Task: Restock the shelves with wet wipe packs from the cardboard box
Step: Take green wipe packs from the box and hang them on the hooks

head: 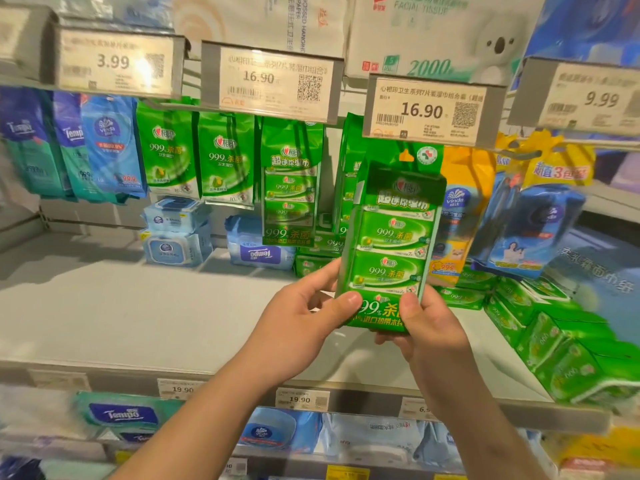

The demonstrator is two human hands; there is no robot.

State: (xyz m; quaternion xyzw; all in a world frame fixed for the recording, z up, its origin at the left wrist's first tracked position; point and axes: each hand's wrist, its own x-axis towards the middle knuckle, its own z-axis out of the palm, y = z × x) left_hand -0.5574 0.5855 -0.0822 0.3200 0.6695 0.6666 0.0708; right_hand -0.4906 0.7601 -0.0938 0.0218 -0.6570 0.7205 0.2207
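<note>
Both hands hold one tall green plastic multipack of wet wipes point(391, 237) by its bottom end, raised in front of the hanging rows above the pale grey shelf point(138, 306). Left hand point(304, 323): thumb across the lower front, fingers curled behind the left edge. Right hand point(433, 327): thumb on the lower front, fingers wrapped under and behind. Pack upright, long axis vertical, printed face toward the camera, hang-hole tab uppermost, its top just under the white 16.90 price tag point(424, 110). The peg itself is hidden behind tag and pack. Risks, as I judge them: gripped only at the bottom, the pack's soft top could flop or lean and miss the peg; the hole may have to be found blind behind the tag; pushing in could knock the matching green hanging packs point(291, 188) to the left or the yellow hanging pack point(464, 188) just behind on the right. Loose green packs point(571, 348) lie stacked on the shelf's right side.
</note>
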